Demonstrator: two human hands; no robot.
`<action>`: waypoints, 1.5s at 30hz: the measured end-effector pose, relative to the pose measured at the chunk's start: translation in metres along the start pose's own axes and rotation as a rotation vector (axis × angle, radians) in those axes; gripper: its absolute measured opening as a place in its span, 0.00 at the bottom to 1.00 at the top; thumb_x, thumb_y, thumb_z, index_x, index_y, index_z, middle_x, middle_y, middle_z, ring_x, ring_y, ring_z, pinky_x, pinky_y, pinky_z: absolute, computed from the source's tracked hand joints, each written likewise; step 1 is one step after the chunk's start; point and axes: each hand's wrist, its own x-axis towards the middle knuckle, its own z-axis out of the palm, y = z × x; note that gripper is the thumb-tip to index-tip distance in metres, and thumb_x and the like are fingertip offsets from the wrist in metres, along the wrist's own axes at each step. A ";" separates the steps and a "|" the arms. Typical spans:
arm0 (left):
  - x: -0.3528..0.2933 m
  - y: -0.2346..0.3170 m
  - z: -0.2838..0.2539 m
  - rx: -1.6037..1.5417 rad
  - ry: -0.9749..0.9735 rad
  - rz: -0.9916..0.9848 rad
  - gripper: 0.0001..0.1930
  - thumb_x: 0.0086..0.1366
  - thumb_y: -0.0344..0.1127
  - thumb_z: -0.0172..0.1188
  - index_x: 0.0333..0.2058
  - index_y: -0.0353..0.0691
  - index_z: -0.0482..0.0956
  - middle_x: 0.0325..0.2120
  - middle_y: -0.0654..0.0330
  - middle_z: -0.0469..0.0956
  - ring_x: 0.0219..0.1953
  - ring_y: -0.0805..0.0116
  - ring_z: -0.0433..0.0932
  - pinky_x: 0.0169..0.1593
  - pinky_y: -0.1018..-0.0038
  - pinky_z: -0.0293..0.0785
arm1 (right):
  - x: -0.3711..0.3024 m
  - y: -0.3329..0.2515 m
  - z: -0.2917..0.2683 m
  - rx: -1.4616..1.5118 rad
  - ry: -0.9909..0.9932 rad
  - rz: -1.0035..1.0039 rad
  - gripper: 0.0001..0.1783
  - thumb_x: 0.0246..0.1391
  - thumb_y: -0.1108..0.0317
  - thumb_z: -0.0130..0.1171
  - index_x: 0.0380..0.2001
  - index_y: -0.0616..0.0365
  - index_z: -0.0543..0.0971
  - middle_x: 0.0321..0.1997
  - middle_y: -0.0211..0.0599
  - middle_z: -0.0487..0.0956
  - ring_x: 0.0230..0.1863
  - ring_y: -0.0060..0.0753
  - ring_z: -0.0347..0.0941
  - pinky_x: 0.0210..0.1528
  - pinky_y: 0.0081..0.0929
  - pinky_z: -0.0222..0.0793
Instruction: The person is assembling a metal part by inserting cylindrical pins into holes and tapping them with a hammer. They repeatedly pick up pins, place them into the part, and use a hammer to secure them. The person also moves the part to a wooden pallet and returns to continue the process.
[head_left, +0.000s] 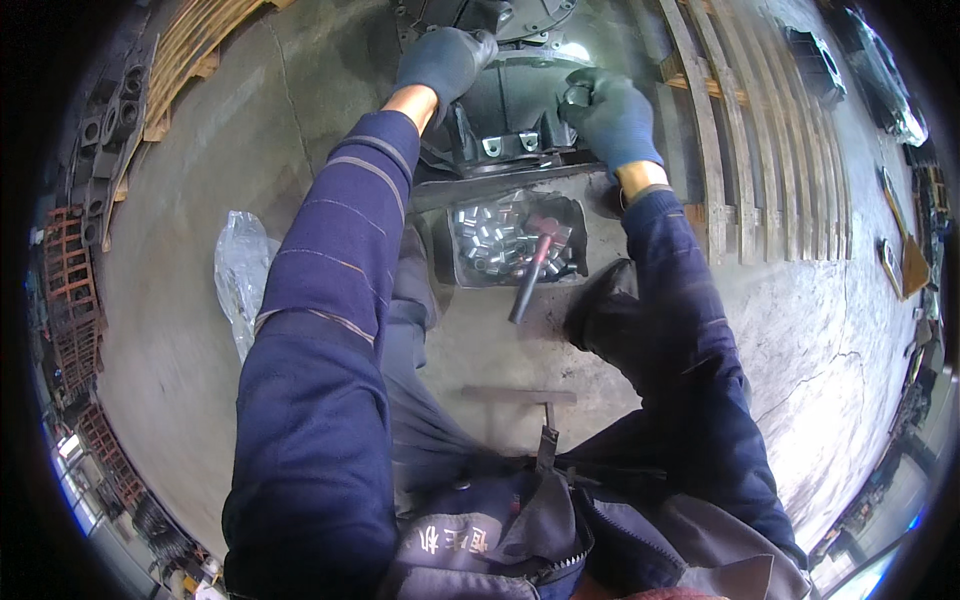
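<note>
A large dark metal casting (510, 95) with flanges and bolt lugs lies on the floor at the far middle. Over its left side is my left hand (445, 65) in a dark glove, its fingers closed; what they hold, if anything, is hidden. My gloved right hand (612, 118) is at the casting's right side, its fingers curled round a small round metal piece (577, 95). Nearer to me sits a shallow dark tray (447, 262) holding many silver metal sleeves (488, 240). A hammer (528, 280) with a reddish head lies across the tray's near edge.
Wooden pallets stand at the right (735, 130) and far left (205, 50). A clear plastic bag (243, 265) is on the concrete floor left of my left arm. A T-shaped metal bar (520, 397) appears between my legs. Dark castings (110, 120) are stacked at the left rim.
</note>
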 end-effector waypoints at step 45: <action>-0.108 0.288 -0.240 -0.524 -0.572 0.275 0.23 0.57 0.45 0.70 0.51 0.47 0.84 0.27 0.50 0.84 0.29 0.50 0.84 0.36 0.57 0.78 | -0.221 -0.027 -0.176 1.857 0.748 1.811 0.23 0.65 0.55 0.57 0.57 0.55 0.77 0.57 0.40 0.80 0.54 0.41 0.78 0.58 0.41 0.76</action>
